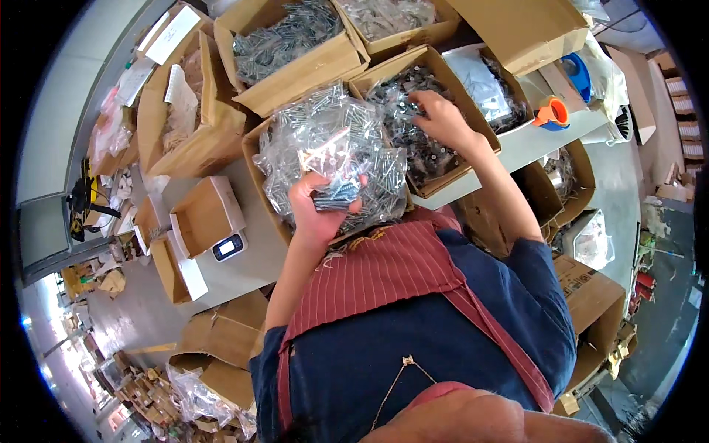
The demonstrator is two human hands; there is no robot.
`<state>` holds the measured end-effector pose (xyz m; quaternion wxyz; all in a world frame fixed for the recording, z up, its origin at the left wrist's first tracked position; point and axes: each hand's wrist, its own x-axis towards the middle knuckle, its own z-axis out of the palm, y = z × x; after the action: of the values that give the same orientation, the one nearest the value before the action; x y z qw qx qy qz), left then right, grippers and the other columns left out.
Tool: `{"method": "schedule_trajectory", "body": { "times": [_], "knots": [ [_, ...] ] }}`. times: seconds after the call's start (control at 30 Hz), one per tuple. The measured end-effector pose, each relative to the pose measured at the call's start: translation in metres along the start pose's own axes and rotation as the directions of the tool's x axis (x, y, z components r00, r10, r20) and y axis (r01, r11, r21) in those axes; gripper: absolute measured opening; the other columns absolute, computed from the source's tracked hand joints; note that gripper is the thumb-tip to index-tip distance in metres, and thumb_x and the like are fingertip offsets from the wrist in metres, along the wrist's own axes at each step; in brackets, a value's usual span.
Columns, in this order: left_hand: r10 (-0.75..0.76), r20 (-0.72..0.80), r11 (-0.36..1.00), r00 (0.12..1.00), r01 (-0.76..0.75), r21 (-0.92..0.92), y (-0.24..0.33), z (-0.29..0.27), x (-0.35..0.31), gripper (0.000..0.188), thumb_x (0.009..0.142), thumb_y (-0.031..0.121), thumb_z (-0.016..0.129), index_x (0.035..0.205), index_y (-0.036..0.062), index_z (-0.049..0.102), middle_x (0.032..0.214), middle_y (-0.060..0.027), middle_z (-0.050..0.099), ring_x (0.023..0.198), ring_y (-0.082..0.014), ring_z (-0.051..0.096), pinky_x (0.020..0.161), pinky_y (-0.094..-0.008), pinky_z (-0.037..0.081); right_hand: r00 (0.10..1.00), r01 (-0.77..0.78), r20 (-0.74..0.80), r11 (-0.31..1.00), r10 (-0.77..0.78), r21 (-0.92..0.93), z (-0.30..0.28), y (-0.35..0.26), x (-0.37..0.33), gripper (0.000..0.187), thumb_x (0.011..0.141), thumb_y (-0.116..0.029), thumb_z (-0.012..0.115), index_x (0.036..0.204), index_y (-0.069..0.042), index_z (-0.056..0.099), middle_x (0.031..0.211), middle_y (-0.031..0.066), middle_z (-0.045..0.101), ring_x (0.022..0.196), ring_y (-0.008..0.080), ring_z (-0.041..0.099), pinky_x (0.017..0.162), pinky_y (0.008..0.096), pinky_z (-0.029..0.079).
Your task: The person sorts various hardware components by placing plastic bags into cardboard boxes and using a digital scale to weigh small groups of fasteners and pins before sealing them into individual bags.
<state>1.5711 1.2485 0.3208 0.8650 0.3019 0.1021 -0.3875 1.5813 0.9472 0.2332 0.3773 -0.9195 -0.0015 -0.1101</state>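
My left hand (314,210) is closed around a small clear plastic bag of silvery screws (340,193), held above an open carton. That carton (278,223) is heaped with more clear bags of long screws (388,181). To the right, my right hand (445,122) reaches over a second carton (443,184) filled with small dark parts in clear bags (428,159). Its thumb and fingers are apart just above the parts, and I see nothing between them. The fingertips are partly lost against the dark bags.
Behind stand a carton of loose screws (292,40) and another of clear bags (388,16). Small open boxes (207,214) and a phone-like device (228,247) lie left on the grey table. An orange tape dispenser (550,114) sits at the right edge.
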Motion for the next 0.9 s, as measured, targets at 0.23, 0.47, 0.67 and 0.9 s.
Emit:
{"method": "schedule_trajectory", "body": {
  "times": [0.23,0.47,0.67,0.9],
  "knots": [
    [0.102,-0.058,0.986,0.993,-0.093,0.140,0.011,-0.001,-0.013,0.051,0.081,0.019,0.050,0.127,-0.0024,0.053,0.109,-0.0193,0.065,0.093,-0.0348,0.064,0.053,-0.0419,0.048,0.987,0.127,0.137,0.927,-0.084,-0.352,0.056,0.012,0.033,0.021,0.077,-0.015,0.066,0.092,-0.002,0.063,0.102,0.0198,0.062,0.092,0.0389,0.062,0.080,0.0444,0.052],
    [0.073,0.025,0.996,0.997,-0.074,0.049,0.021,-0.028,-0.036,0.058,0.081,0.018,0.052,0.133,-0.0056,0.047,0.111,-0.0227,0.063,0.093,-0.0372,0.065,0.055,-0.0421,0.054,0.971,-0.233,0.184,0.770,0.152,0.594,-0.021,-0.063,0.018,0.013,0.084,-0.010,0.067,0.089,0.001,0.064,0.077,0.0062,0.065,0.073,0.0146,0.063,0.070,0.0279,0.049],
    [-0.013,0.182,0.985,0.983,-0.019,0.173,0.008,-0.018,-0.035,0.059,0.077,0.016,0.056,0.131,-0.0077,0.047,0.108,-0.0240,0.063,0.089,-0.0350,0.067,0.052,-0.0394,0.055,0.924,0.198,0.171,0.810,-0.342,0.553,-0.031,-0.143,-0.019,0.016,0.083,-0.002,0.068,0.098,0.002,0.067,0.101,0.0096,0.067,0.098,0.0184,0.063,0.086,0.0324,0.049],
    [0.135,0.045,0.990,0.990,-0.136,0.030,0.014,-0.052,-0.049,0.049,0.076,0.017,0.056,0.119,-0.0070,0.054,0.103,-0.0223,0.065,0.090,-0.0367,0.066,0.054,-0.0423,0.051,0.993,0.081,0.062,0.963,-0.100,0.256,-0.004,-0.102,0.012,0.027,0.089,-0.016,0.064,0.110,0.000,0.066,0.105,0.0135,0.065,0.101,0.0264,0.062,0.087,0.0351,0.049]
  ]
}}
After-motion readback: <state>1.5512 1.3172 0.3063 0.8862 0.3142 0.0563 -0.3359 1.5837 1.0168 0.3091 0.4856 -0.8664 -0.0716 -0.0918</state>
